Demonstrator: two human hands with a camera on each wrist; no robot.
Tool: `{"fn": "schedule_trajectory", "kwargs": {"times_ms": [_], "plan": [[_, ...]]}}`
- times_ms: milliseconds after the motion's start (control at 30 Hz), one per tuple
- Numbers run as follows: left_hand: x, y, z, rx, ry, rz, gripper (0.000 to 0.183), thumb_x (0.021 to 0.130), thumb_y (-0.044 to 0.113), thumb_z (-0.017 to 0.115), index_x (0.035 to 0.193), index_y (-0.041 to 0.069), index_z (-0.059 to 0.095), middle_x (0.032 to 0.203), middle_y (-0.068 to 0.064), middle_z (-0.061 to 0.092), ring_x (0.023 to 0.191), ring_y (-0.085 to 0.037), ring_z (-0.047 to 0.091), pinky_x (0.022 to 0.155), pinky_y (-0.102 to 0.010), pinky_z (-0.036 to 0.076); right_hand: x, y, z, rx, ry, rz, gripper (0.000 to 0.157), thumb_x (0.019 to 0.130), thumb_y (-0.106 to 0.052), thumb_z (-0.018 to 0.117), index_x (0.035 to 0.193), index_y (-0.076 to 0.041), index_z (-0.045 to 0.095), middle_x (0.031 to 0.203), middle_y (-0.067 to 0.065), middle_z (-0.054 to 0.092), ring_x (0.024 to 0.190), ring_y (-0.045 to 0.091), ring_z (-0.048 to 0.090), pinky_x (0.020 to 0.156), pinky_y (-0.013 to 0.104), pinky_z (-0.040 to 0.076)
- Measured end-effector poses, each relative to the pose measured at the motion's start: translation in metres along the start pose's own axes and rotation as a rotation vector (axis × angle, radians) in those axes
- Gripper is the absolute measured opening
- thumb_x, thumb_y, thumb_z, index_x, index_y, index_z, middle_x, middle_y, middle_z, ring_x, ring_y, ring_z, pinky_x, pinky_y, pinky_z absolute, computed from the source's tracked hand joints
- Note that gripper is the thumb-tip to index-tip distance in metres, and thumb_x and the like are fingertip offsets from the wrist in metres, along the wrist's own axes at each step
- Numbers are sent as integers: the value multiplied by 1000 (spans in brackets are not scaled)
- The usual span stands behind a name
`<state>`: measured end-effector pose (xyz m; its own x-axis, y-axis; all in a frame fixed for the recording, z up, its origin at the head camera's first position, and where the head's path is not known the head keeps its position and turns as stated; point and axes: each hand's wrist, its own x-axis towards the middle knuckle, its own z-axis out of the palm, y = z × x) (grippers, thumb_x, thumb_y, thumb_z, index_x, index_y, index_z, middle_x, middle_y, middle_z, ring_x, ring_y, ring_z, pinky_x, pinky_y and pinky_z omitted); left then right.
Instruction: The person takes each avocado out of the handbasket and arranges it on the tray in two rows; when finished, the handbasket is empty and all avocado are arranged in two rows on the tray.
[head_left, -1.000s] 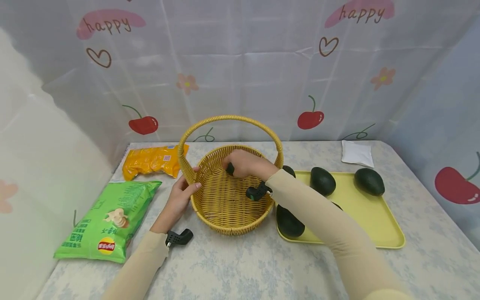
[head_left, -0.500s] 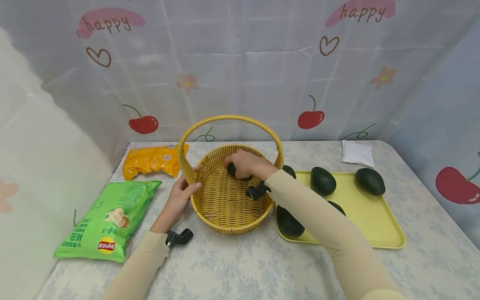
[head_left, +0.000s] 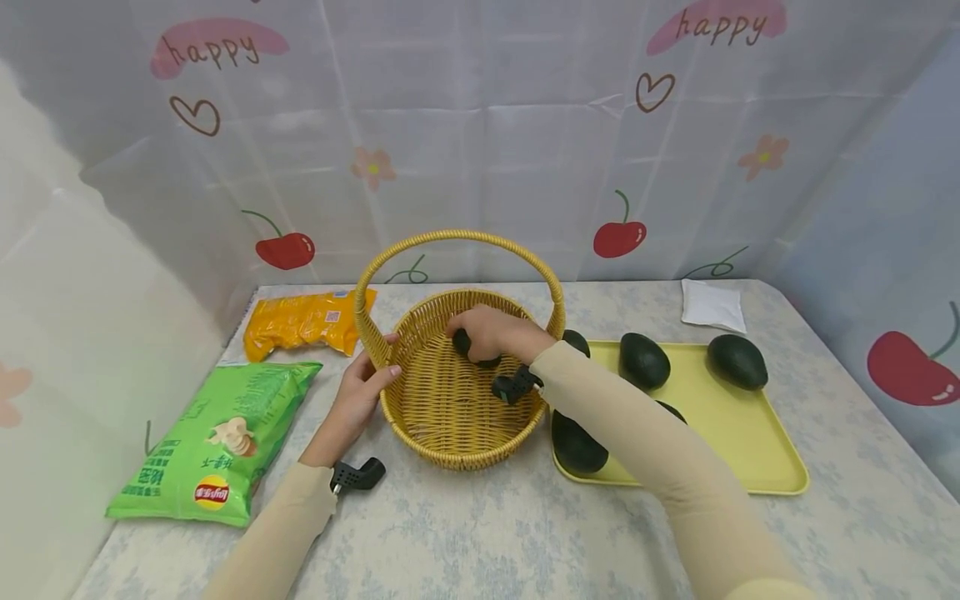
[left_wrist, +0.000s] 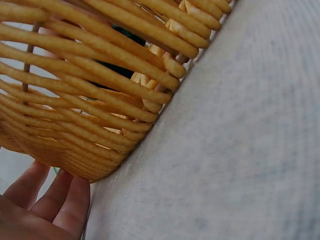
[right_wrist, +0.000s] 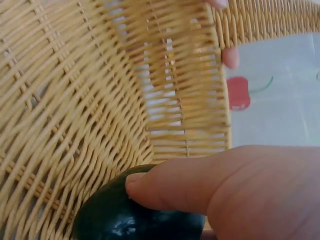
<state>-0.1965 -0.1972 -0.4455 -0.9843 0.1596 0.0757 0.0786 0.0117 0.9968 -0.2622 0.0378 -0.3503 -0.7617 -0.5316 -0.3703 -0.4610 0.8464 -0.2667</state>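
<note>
A yellow wicker basket (head_left: 450,425) with a tall arched handle stands mid-table. At its left side, my left hand (head_left: 358,396) grips the rim by the foot of the handle, thumb inside; the left wrist view shows its fingertips (left_wrist: 72,205) against the outer weave. Inside the basket, toward the back, my right hand (head_left: 495,332) holds a dark green avocado (right_wrist: 120,215). The thumb presses on top of the avocado, which lies low, close over the woven floor. Its far side is hidden under the hand.
Right of the basket, a yellow tray (head_left: 738,442) bears several avocados (head_left: 645,361), partly covered by my right sleeve. A white packet (head_left: 712,307) lies behind it. On the left are a green chip bag (head_left: 217,442) and an orange packet (head_left: 303,323).
Within the basket, my right hand has shifted slightly, and more of the avocado shows beneath its fingers. My left hand stays at the same spot on the rim.
</note>
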Motion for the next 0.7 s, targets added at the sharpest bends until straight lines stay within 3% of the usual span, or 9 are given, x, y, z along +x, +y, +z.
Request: {"fn": "schedule_trajectory", "kwargs": {"times_ms": [167, 333, 533, 700], "plan": [[0, 0, 1, 16, -1, 0, 53, 103, 6, 53, 154, 7, 39, 158, -17, 39, 129, -16, 48, 93, -18, 49, -10, -8, -1, -20, -16, -29, 54, 99, -4, 60, 149, -21, 52, 155, 8, 49, 128, 25, 51, 81, 36, 40], [1, 1, -1, 24, -2, 4, 52, 103, 6, 52, 154, 5, 39, 158, -17, 38, 129, -15, 47, 93, -16, 47, -20, -16, -7, -62, -35, -77, 52, 99, -8, 62, 148, -21, 54, 153, 7, 50, 142, 29, 44, 90, 38, 45], [2, 0, -1, 27, 4, 0, 53, 103, 5, 52, 154, 5, 39, 158, -16, 38, 129, -13, 46, 93, -14, 47, -35, -19, -15, -94, -55, -163, 51, 97, -8, 63, 146, -20, 55, 148, 8, 55, 134, 29, 49, 92, 39, 46], [2, -2, 0, 8, -3, 15, 52, 103, 4, 52, 153, 3, 38, 158, -18, 38, 127, -12, 48, 92, -16, 48, -59, -19, -24, -108, -69, -236, 51, 97, -9, 64, 146, -21, 56, 144, 6, 58, 125, 27, 52, 90, 37, 45]]}}
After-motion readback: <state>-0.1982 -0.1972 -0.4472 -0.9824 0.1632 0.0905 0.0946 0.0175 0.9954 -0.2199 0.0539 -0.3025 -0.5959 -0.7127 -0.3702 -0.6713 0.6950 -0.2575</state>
